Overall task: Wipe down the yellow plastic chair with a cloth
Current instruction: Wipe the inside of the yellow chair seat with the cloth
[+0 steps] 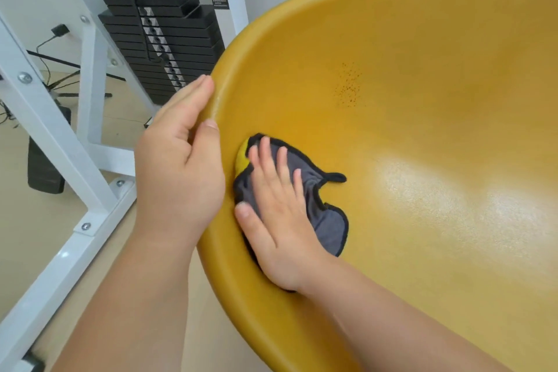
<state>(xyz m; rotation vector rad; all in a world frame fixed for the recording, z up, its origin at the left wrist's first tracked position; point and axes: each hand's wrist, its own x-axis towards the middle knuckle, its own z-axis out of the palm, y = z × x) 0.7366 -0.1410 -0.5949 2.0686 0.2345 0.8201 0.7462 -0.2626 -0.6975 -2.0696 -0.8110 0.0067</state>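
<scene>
Both bare forearms are reaching up from the bottom of the frame, side by side. The left hand [178,166] is holding the rim of the chair [422,100], its fingers lying nearly straight along the outer edge and its thumb pressing on the rim's top (fingertips pointing away from the body). The right hand [277,214] is pressing flat on the cloth [329,220], palm down, its four fingers straight and slightly spread, its thumb splaying out to the left. The two hands are sitting close together but apart, the rim between them.
</scene>
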